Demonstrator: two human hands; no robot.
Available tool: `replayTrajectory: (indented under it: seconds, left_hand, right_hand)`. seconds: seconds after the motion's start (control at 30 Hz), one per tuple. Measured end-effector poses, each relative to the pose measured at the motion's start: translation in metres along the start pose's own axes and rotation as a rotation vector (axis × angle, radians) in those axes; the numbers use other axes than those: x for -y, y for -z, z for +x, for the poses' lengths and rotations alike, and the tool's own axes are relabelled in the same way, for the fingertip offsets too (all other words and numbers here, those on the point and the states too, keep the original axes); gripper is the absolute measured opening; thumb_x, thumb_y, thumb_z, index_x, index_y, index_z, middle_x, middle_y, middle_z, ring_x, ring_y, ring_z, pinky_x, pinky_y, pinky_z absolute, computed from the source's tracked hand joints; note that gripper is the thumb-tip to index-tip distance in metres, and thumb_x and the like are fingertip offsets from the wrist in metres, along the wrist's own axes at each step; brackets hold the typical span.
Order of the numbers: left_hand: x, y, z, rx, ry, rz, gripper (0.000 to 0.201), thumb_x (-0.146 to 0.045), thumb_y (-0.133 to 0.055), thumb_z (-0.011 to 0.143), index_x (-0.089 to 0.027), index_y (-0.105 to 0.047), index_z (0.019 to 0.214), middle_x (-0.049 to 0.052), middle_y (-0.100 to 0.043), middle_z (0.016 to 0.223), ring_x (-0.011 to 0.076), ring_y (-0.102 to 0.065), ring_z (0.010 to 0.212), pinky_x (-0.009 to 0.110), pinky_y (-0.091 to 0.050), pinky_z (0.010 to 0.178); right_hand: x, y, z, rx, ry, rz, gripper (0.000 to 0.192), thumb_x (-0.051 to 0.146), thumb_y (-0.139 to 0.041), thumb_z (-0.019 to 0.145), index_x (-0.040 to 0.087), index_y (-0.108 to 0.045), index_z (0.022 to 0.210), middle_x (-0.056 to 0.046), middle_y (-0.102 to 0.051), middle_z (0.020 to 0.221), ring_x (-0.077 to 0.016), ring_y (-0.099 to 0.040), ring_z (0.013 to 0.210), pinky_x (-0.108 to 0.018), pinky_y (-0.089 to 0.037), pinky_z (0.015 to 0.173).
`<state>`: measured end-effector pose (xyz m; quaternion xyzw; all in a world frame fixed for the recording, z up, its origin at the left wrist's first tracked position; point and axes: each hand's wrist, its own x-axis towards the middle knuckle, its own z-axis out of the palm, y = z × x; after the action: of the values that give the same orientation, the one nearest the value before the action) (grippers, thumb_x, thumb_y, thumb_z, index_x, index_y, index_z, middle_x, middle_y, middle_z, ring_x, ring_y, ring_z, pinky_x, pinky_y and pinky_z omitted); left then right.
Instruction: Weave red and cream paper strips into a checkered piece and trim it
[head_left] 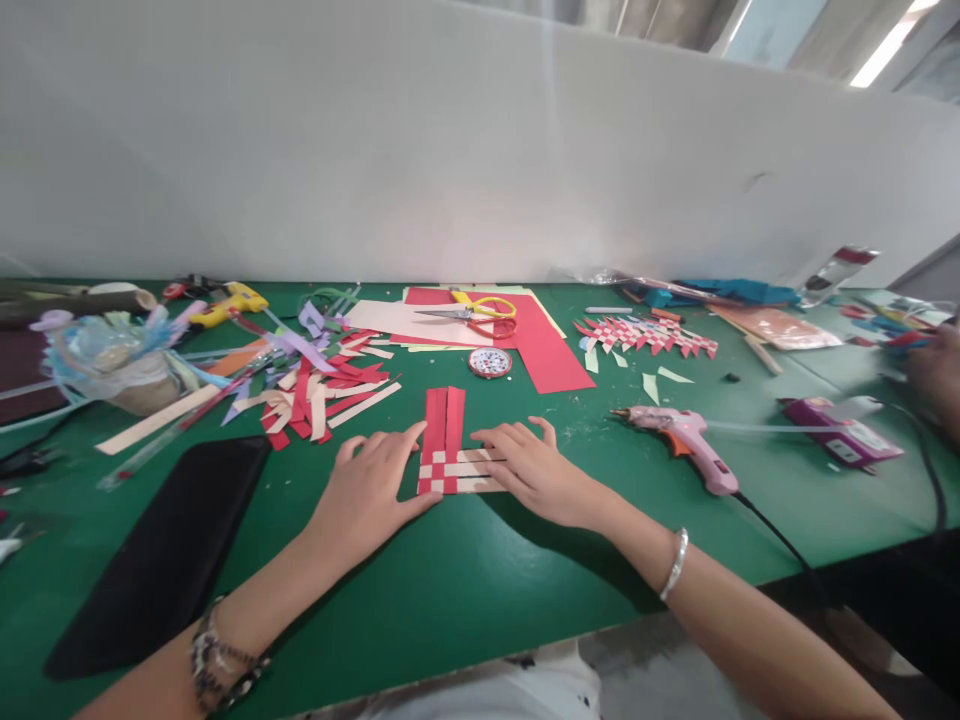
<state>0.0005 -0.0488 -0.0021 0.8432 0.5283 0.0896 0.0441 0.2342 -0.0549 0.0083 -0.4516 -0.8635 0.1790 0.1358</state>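
Note:
A small woven paper piece (437, 472) lies on the green table in front of me, its lower left corner a red and cream checkerboard. From it, red paper strips (444, 418) point away from me and cream paper strips (469, 470) run to the right. My left hand (371, 478) rests at its left side, fingers extended, the thumb by the lower edge and the index fingertip beside the red strips. Flat over the right ends of the cream strips are the spread fingers of my right hand (536, 468), hiding those ends.
Loose paper strips (311, 400) pile up on the left, near a black phone-like slab (161, 555). Behind the weave are scissors (472, 312), red paper (551, 355) and a round tin (490, 362). Rightward lie a pink glue gun (686, 440), a purple box (840, 432) and another person's hand (936, 375).

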Motion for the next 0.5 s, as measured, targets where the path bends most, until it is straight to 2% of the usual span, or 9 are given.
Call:
replayTrajectory:
  seconds: [0.3,0.5]
  left_hand:
    - [-0.0012,0.0013,0.0013,0.043,0.019,-0.092,0.052,-0.043,-0.054,0.082,-0.020,-0.042,0.126,0.008,-0.063,0.107,0.0271,-0.056,0.100,0.044,-0.033,0.088]
    - [-0.0027,-0.0004,0.0043,0.024,0.014,-0.086,0.048,-0.037,-0.054,0.083,-0.019,-0.043,0.126,0.007,-0.065,0.106,0.0253,-0.058,0.098,0.040,-0.039,0.084]
  right_hand:
    - [-0.0013,-0.0018,0.0015,-0.056,-0.060,0.066,0.029,0.032,-0.032,0.095,0.023,-0.046,0.119,-0.008,-0.058,0.118,-0.0200,-0.049,0.112,-0.055,-0.012,0.105]
    - [-0.0039,-0.0026,0.0026,-0.071,-0.073,0.090,0.026,0.028,-0.037,0.092,0.023,-0.047,0.116,-0.008,-0.057,0.119,-0.0202,-0.048,0.114,-0.054,-0.010,0.105]
